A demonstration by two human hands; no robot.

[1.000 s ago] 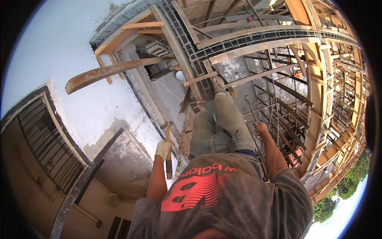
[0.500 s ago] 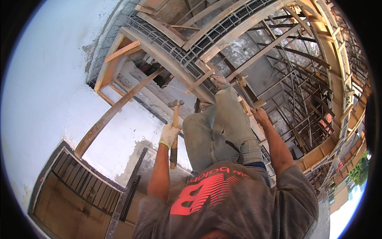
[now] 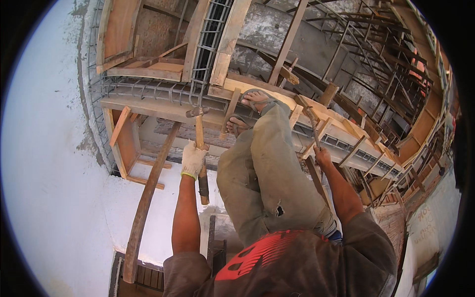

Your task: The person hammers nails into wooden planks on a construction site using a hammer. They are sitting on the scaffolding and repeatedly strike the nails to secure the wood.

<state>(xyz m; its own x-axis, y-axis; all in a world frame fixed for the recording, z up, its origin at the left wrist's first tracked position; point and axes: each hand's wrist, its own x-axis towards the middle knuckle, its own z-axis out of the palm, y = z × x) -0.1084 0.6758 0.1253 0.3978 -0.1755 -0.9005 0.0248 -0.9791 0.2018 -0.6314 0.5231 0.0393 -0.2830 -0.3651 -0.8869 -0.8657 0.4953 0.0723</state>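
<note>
My left hand point(image 3: 194, 158), in a pale work glove, is closed around the wooden handle of a hammer point(image 3: 200, 131). The hammer stands head up, with its steel head in front of the rebar and formwork boards. To the right, my bare right hand point(image 3: 323, 157) grips a thin dark crowbar point(image 3: 312, 121). The bar's bent upper end reaches the wooden formwork point(image 3: 336, 129) beyond my knees; whether it touches the wood I cannot tell. My sandalled feet point(image 3: 255, 100) rest on the formwork edge, between the two tools.
Steel rebar cages point(image 3: 205, 49) run between boards ahead. A long timber prop point(image 3: 148, 208) slants along the white wall point(image 3: 54, 148) on the left. Deep drops with dark scaffolding poles point(image 3: 341, 44) lie at the right. A barred window point(image 3: 141, 277) sits low at the left.
The view has turned and tilted, showing more formwork ahead. The hammer stays in my left hand. My right hand still grips the crowbar, which now shows more of its length.
</note>
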